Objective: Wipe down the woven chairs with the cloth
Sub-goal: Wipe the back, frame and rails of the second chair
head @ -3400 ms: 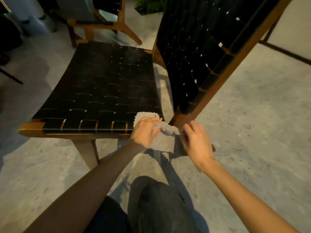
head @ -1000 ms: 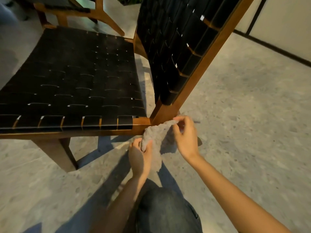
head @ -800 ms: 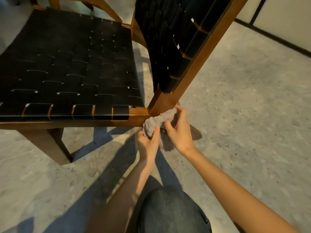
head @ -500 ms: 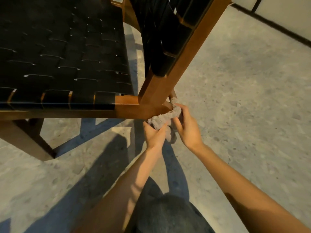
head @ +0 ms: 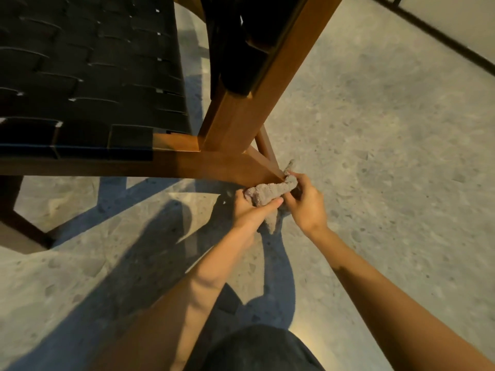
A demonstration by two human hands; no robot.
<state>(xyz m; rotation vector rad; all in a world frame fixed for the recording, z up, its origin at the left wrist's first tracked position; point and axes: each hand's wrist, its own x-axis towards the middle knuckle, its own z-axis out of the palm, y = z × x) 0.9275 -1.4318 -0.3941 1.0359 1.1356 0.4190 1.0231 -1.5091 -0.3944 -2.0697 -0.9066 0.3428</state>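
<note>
Change: moved off the corner of the black woven-strap seat (head: pixel 93 76) and down to the joint under the brown wooden side rail (head: pixel 214 166); viewed closer and lower than 3.4 s ago.
Cloth: grey nubbly terry cloth (head: pixel 270 191), bunched into a thick rope, stretched between both hands, pressed against the rail's underside at its junction with the thin slanted wooden strut (head: pixel 263 145); loose tail hanging below.
Left hand (head: pixel 250 212): curled round the near end of the cloth, thumb laid over the top.
Right hand (head: pixel 306 206): pinching the far end, just beside the strut.
Reason for hold: judged as narrowed to fit the tight angle, tensioned from both ends for a back-and-forth rub.
Backrest post (head: pixel 241 113): angled wooden upright, directly above the joint, not touched.
Floor (head: pixel 388 156): speckled grey stone, well lit on the right.
Progress: judged partial; frame joint in hand, further chairs out of view.
Risk: possible snagging on the joint's sharp corner.
</note>
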